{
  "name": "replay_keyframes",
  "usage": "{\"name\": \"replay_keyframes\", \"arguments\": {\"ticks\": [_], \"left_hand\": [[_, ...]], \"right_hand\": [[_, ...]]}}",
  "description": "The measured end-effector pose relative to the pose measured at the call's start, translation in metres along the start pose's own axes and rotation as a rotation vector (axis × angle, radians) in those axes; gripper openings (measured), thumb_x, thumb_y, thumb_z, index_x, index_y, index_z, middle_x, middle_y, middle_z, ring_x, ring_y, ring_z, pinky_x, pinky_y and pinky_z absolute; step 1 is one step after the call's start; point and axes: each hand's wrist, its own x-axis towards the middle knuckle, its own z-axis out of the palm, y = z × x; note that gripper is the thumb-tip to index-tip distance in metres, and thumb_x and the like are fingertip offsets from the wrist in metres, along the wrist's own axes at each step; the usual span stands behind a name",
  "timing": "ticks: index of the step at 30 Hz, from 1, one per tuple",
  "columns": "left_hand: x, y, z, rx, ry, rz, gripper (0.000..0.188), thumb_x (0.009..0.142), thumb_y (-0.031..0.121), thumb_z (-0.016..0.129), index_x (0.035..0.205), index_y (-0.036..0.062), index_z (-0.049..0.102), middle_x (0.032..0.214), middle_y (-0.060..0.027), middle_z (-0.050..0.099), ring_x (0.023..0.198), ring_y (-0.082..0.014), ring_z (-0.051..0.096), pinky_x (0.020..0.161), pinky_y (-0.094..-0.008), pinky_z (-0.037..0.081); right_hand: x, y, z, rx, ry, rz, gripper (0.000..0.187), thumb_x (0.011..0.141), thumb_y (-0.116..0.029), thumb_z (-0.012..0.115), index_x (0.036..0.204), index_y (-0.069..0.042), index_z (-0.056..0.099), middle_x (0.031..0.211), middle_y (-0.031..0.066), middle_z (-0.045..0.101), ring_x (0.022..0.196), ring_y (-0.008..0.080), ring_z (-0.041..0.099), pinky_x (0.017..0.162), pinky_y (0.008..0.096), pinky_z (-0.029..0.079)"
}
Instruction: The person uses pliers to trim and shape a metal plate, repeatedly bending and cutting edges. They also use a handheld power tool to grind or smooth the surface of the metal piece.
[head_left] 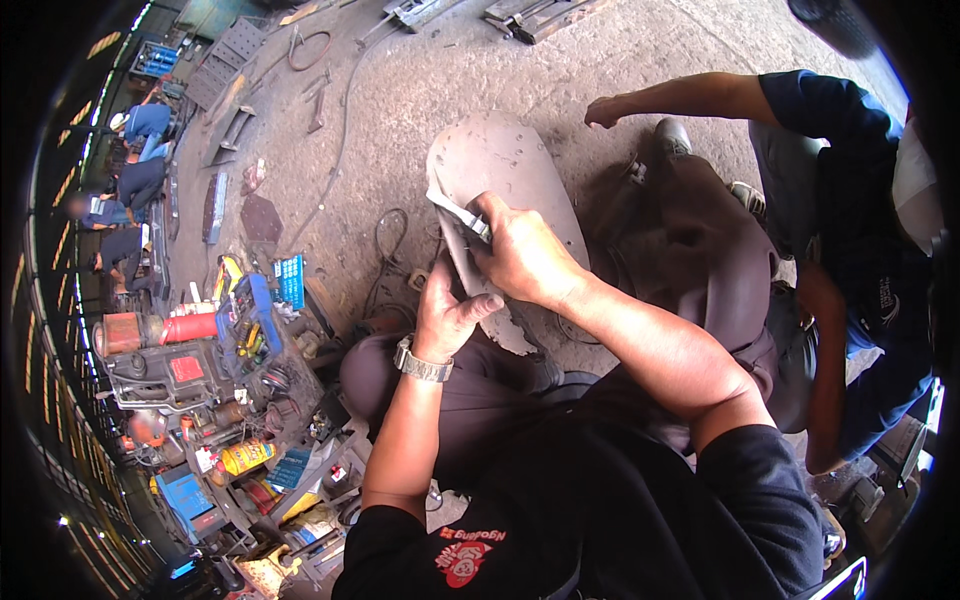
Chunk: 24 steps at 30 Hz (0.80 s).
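Note:
A long, round-ended, grey-brown panel stands tilted before my knees, a few dark spots on its face and its lower edge ragged. My left hand holds its left edge, thumb in front and the other fingers partly hidden. My right hand is closed around a flat, pale, blade-like tool, which lies against the panel's upper left edge. The tool's exact kind is hard to make out.
At the left are a crowded heap of tools with a blue tool case, a yellow bottle and a grey machine. A co-worker sits close on the right, one arm stretched out. A cable crosses the concrete floor.

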Motion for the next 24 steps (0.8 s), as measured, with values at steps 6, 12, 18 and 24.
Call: {"name": "replay_keyframes", "arguments": {"ticks": [6,12,18,24], "left_hand": [[-0.005,-0.009,0.001,-0.184,0.185,-0.084,0.057,0.104,0.027,0.06,0.147,-0.005,0.041,0.138,-0.0114,0.054,0.123,-0.0193,0.051,0.106,-0.0331,0.04],[0.0,0.005,-0.003,-0.23,0.113,-0.116,0.054,0.096,0.012,0.071,0.141,-0.0025,0.047,0.132,-0.0081,0.059,0.121,-0.0159,0.055,0.105,-0.0315,0.044],[0.0,0.007,0.007,-0.247,0.172,-0.059,0.058,0.09,0.008,0.076,0.139,-0.003,0.048,0.129,-0.0101,0.061,0.119,-0.0184,0.057,0.103,-0.034,0.046],[0.008,0.007,0.009,-0.218,0.266,-0.068,0.05,0.09,-0.002,0.072,0.135,-0.0029,0.05,0.127,-0.0112,0.062,0.115,-0.0173,0.06,0.101,-0.0324,0.049]], "right_hand": [[-0.001,-0.001,-0.003,0.044,0.051,0.063,0.041,0.081,-0.008,0.072,0.118,0.0,0.055,0.089,0.0265,0.07,0.091,0.0426,0.07,0.079,0.0478,0.055],[0.001,0.01,0.007,0.042,0.161,-0.03,0.037,0.078,-0.002,0.075,0.11,0.001,0.057,0.092,0.0249,0.068,0.089,0.035,0.072,0.078,0.0409,0.055],[0.002,0.032,0.013,0.471,0.109,0.023,0.043,0.083,-0.003,0.076,0.122,0.001,0.058,0.101,0.0124,0.073,0.095,0.0166,0.07,0.083,0.0349,0.056],[0.003,0.035,0.022,0.956,0.141,0.148,0.036,0.089,0.007,0.066,0.123,0.0,0.06,0.103,0.008,0.072,0.091,0.0133,0.068,0.083,0.0305,0.058]]}}
